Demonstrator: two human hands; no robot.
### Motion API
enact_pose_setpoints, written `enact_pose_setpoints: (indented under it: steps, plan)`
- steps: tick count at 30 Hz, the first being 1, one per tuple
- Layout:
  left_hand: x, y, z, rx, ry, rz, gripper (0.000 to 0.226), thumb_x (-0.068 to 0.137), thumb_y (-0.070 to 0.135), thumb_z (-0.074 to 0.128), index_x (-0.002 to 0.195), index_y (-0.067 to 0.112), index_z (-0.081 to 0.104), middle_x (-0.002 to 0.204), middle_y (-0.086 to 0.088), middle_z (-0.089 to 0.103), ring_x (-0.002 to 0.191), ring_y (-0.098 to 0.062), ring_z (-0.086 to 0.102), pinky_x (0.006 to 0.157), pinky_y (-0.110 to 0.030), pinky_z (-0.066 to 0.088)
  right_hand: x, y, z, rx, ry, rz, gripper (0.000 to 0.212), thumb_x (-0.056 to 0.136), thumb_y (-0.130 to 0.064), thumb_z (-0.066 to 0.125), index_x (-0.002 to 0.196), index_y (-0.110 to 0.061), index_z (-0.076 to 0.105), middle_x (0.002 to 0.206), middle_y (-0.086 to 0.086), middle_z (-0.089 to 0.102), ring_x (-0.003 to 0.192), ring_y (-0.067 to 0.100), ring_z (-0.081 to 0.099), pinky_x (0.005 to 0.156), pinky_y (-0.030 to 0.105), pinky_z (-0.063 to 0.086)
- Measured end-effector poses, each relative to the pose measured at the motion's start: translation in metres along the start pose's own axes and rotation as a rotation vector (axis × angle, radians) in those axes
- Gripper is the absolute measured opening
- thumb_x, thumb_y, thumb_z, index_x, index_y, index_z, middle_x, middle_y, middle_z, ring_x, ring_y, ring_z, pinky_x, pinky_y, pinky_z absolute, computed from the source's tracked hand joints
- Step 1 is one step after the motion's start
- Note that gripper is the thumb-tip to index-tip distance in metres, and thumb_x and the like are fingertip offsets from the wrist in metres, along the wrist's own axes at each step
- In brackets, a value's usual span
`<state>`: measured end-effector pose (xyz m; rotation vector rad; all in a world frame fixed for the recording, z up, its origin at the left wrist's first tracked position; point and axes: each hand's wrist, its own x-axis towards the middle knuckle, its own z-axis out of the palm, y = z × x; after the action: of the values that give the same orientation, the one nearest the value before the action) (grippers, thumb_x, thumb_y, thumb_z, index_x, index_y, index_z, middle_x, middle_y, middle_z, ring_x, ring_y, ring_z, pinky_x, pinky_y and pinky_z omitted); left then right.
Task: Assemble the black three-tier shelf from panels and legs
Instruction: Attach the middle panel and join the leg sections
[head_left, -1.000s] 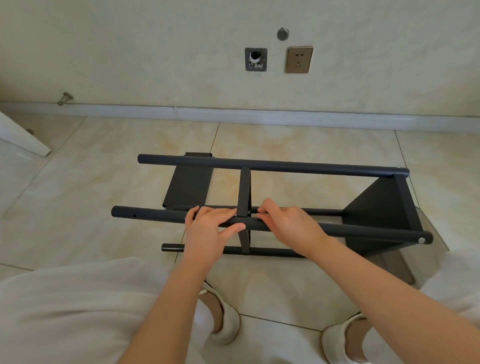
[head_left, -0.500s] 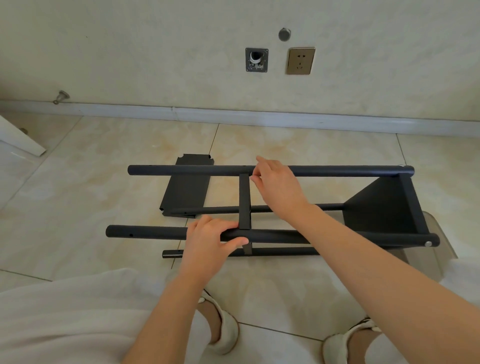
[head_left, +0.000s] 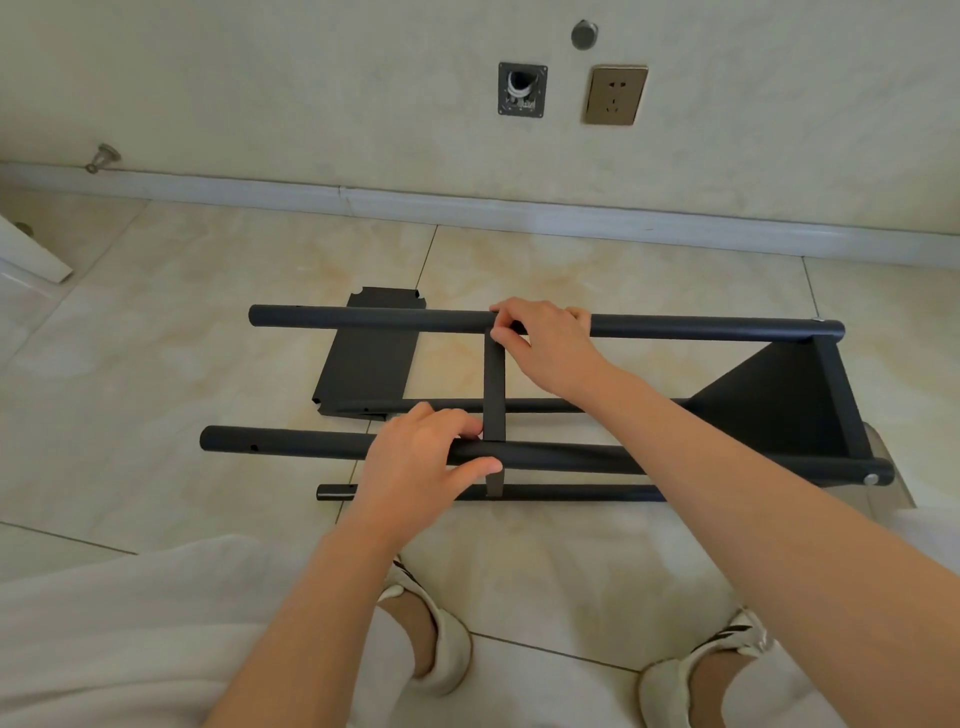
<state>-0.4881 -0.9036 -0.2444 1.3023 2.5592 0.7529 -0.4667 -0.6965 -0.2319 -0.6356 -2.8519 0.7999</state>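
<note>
right hand is shifted from near black tubular metal leg, clasped by curled left hand, to far black tubular metal leg, fingers curled round it, where thin black middle panel is likely being seated.

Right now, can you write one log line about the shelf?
left hand: grips near leg | right hand: grips far leg | middle panel: between both legs

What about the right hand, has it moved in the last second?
Yes. The right hand went from the near leg to the far leg, toward the socket.
</note>
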Motion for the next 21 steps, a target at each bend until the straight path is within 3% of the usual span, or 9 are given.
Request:
enact_pose_setpoints:
  steps: [3, 7, 14, 16, 18, 21]
  plan:
    - [-0.007, -0.003, -0.001, 0.010, -0.026, 0.026, 0.034, 0.083, 0.046, 0.076, 0.108, 0.024, 0.070, 0.087, 0.025, 0.048, 0.078, -0.002, 0.049, 0.069, -0.013, 0.037, -0.008, -0.002, 0.001, 0.007, -0.006, -0.025, 0.011, 0.103, -0.031, 0.045, 0.095, -0.032, 0.052, 0.128, -0.011, 0.062, 0.118, 0.014, 0.052, 0.088, 0.034, 0.019]
    - [-0.015, -0.011, -0.003, -0.034, -0.138, -0.021, 0.037, 0.080, 0.053, 0.076, 0.108, 0.031, 0.063, 0.092, 0.025, 0.054, 0.082, 0.005, 0.053, 0.071, -0.008, 0.037, -0.023, -0.004, 0.005, -0.008, 0.012, -0.091, 0.012, 0.102, -0.028, 0.047, 0.099, -0.026, 0.058, 0.133, -0.014, 0.058, 0.120, 0.013, 0.049, 0.087, 0.032, 0.018]
    - [-0.024, -0.013, 0.000, -0.029, -0.200, -0.049, 0.039, 0.076, 0.051, 0.080, 0.099, 0.037, 0.051, 0.092, 0.024, 0.052, 0.090, -0.001, 0.050, 0.078, -0.021, 0.044, -0.042, -0.008, 0.008, 0.021, 0.004, -0.129, 0.014, 0.102, -0.029, 0.048, 0.103, -0.022, 0.060, 0.133, -0.013, 0.058, 0.121, 0.012, 0.049, 0.092, 0.032, 0.018]
    - [-0.027, -0.013, 0.001, 0.015, -0.123, 0.005, 0.046, 0.075, 0.049, 0.082, 0.109, 0.031, 0.056, 0.106, 0.020, 0.053, 0.101, -0.005, 0.048, 0.089, -0.024, 0.044, -0.042, -0.009, 0.006, 0.028, -0.004, -0.119, 0.016, 0.102, -0.029, 0.048, 0.107, -0.021, 0.061, 0.133, -0.013, 0.058, 0.122, 0.013, 0.049, 0.094, 0.033, 0.019]
    - [-0.029, -0.012, 0.003, 0.097, -0.043, 0.096, 0.065, 0.074, 0.047, 0.083, 0.129, 0.024, 0.057, 0.130, 0.010, 0.054, 0.125, -0.015, 0.045, 0.105, -0.032, 0.040, -0.041, -0.010, 0.004, 0.042, -0.020, -0.102, 0.021, 0.103, -0.029, 0.047, 0.114, -0.021, 0.062, 0.131, -0.012, 0.059, 0.123, 0.013, 0.048, 0.098, 0.035, 0.021]
    - [-0.031, -0.013, 0.006, 0.090, -0.104, 0.157, 0.082, 0.083, 0.046, 0.074, 0.154, 0.031, 0.036, 0.163, 0.011, 0.031, 0.153, -0.019, 0.020, 0.119, -0.041, 0.026, -0.042, -0.011, 0.001, 0.070, -0.025, -0.095, 0.023, 0.103, -0.030, 0.046, 0.116, -0.020, 0.062, 0.131, -0.012, 0.059, 0.124, 0.014, 0.048, 0.101, 0.037, 0.021]
